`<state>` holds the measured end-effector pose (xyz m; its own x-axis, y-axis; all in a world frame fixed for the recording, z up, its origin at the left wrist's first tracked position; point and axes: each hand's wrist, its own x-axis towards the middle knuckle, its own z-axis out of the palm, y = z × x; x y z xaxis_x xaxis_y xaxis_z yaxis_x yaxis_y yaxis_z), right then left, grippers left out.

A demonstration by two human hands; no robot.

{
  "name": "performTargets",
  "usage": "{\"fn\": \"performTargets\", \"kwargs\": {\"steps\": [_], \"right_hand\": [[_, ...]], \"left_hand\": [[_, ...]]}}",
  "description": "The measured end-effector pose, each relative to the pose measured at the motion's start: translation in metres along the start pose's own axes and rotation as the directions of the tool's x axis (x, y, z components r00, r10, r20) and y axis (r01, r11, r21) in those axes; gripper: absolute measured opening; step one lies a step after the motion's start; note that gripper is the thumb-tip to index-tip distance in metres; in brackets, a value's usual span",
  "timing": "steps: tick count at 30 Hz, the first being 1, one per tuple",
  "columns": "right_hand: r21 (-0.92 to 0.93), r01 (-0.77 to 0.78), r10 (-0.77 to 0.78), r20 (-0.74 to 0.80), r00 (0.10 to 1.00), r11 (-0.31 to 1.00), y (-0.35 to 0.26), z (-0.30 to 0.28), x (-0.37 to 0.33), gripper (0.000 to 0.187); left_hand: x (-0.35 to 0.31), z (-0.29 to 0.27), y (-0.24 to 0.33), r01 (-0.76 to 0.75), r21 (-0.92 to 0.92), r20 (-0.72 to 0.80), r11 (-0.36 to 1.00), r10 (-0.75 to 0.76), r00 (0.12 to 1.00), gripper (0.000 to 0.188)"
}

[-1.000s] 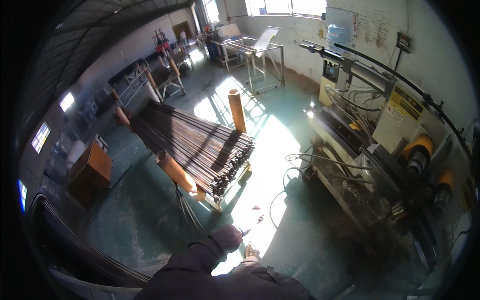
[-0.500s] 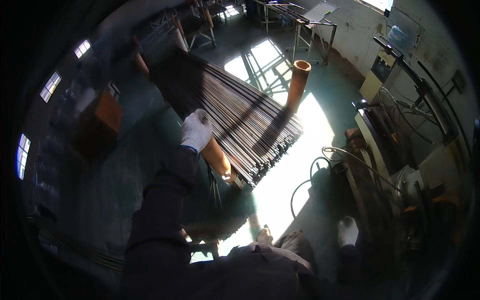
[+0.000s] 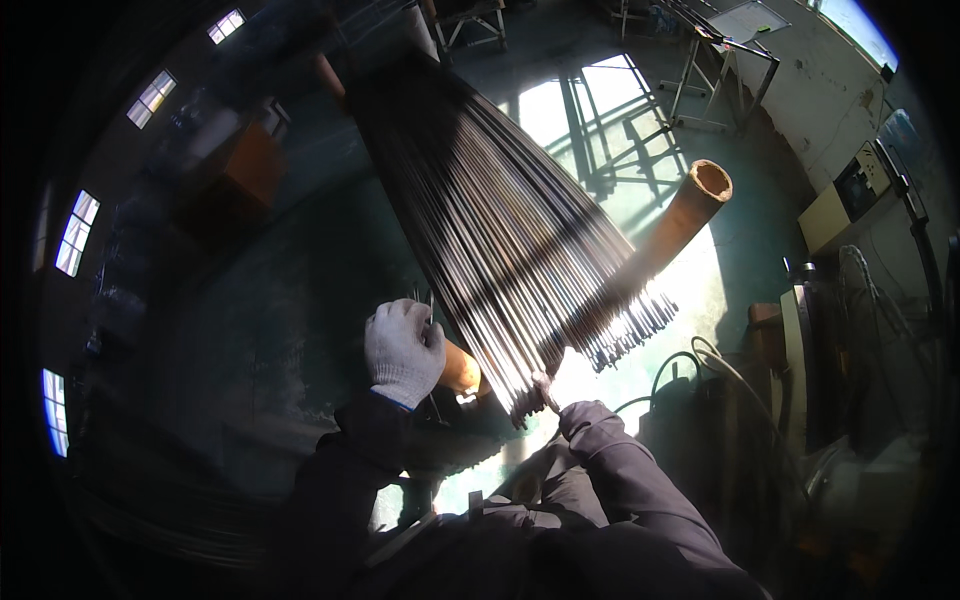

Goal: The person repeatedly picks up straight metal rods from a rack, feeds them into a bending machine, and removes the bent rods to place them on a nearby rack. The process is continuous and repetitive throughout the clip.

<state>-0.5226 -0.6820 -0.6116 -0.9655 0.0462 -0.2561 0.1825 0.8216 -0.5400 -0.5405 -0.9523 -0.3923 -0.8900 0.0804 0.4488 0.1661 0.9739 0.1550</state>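
Note:
A wide layer of long, thin metal rods (image 3: 500,240) stretches away from me, their near ends uneven. My left hand (image 3: 403,350), in a white knit glove, is closed over the upper end of a brown tube post (image 3: 460,370) at the left edge of the rods. At the near rod ends is my right hand (image 3: 573,378), also gloved; glare washes out its fingers, so their grip on the rods is unclear. Another brown tube post (image 3: 690,210), open at its top, rises along the right edge of the rods.
Machinery with hoses (image 3: 735,370) stands close on my right. A metal-framed stand (image 3: 710,75) is at the far right, by the wall. To the left, a brown box (image 3: 245,170) sits in shade. Sunlight lies across the green floor (image 3: 600,140).
My right hand has come up from low on the right to the near rod ends. My left hand stays at the left post's top. The view has shifted, with the rods now looking nearer.

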Motion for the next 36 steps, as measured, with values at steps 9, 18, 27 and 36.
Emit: {"fn": "performTargets", "kwargs": {"steps": [9,18,27,36], "right_hand": [[0.036,0.009,-0.014,0.149,0.989,0.999,-0.032,0.040,0.055,0.064],[0.124,0.052,-0.106,0.480,0.871,0.991,0.002,-0.007,0.115,0.049],[0.083,-0.004,-0.037,0.483,0.875,0.997,-0.001,-0.047,0.123,0.061],[0.518,-0.363,0.057,0.514,0.856,0.775,0.009,-0.108,0.059,0.047]], "left_hand": [[0.040,0.011,0.015,0.024,-0.145,0.041,0.989,-0.018,0.999,0.021],[0.051,0.010,0.015,0.051,-0.166,0.081,0.985,-0.038,0.996,0.026],[0.040,0.011,0.013,-0.001,0.014,-0.013,1.000,0.001,1.000,0.019],[0.027,0.010,0.074,-0.083,0.060,0.172,0.995,0.071,0.983,0.018]]}}
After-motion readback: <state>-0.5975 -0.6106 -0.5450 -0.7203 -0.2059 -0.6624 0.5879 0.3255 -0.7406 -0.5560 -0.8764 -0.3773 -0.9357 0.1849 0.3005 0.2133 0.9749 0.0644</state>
